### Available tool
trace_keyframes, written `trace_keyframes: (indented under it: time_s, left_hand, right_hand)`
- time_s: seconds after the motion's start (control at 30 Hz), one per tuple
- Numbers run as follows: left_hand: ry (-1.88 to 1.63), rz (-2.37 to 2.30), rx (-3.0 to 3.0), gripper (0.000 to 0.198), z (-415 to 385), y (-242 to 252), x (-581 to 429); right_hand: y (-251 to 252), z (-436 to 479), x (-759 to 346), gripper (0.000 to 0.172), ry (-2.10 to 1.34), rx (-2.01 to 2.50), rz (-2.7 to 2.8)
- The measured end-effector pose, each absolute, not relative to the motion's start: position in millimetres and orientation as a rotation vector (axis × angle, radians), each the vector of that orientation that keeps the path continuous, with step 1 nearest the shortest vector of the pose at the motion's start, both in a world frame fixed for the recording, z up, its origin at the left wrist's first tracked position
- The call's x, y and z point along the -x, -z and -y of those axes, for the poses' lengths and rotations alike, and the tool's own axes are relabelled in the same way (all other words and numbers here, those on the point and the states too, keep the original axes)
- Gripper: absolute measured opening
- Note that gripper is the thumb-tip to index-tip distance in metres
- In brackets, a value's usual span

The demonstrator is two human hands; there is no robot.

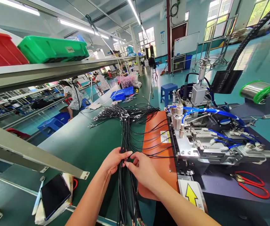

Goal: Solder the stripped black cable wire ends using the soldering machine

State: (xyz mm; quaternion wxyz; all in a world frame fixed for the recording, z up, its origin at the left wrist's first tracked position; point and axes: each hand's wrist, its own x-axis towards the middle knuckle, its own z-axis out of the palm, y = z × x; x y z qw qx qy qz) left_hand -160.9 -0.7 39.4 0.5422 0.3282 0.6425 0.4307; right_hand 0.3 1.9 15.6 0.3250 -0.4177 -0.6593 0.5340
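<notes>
now | both hands: left hand (113, 160), right hand (142, 168) pinching black wire bundle (125, 138) | orange mat (159, 147) edge just right; green belt (83, 147) open left

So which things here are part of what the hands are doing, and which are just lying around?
In use:
left hand
right hand
black wire bundle
orange mat
fixture machine

Lying about:
red scissors
phone
green tray
solder spool
blue stool
</notes>
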Motion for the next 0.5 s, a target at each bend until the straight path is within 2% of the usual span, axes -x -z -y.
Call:
trace_keyframes:
  time_s: [0.13, 0.27, 0.5]
  left_hand:
    - [-1.034, -1.540, -0.785, 0.046, 2, -42, 157]
    - [-1.040, -1.516, -0.765, 0.046, 2, -43, 159]
    - [-1.057, -1.531, -0.734, 0.031, 0, -39, 166]
  right_hand:
    - [-19, 6, 5, 0.022, -1.437, 1.080, 1.776]
    - [-20, 6, 9, 0.013, -1.460, 1.114, 1.725]
    - [-18, -4, 8, 0.012, -1.723, 1.140, 1.480]
